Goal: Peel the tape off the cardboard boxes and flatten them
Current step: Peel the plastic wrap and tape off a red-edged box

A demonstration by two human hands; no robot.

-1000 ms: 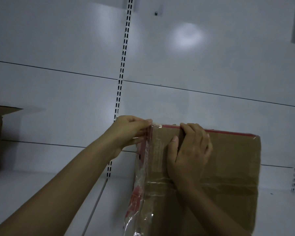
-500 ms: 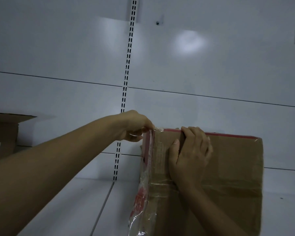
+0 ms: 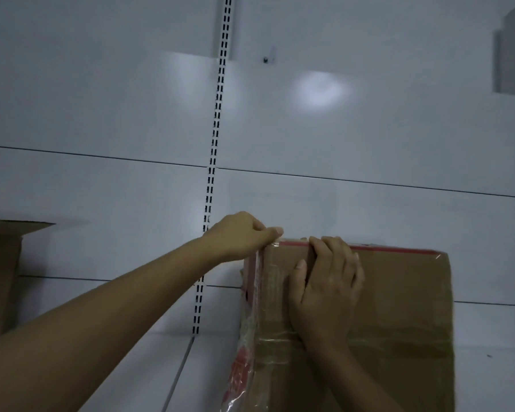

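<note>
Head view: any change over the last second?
Little. The left hand keeps its pinch on the clear tape at the box's top left corner, but its forearm has swung from low and steep to a flatter reach from the left. The right hand stays clamped over the top edge of the cardboard box. The loose tape strip hangs down the left edge as before.
</note>
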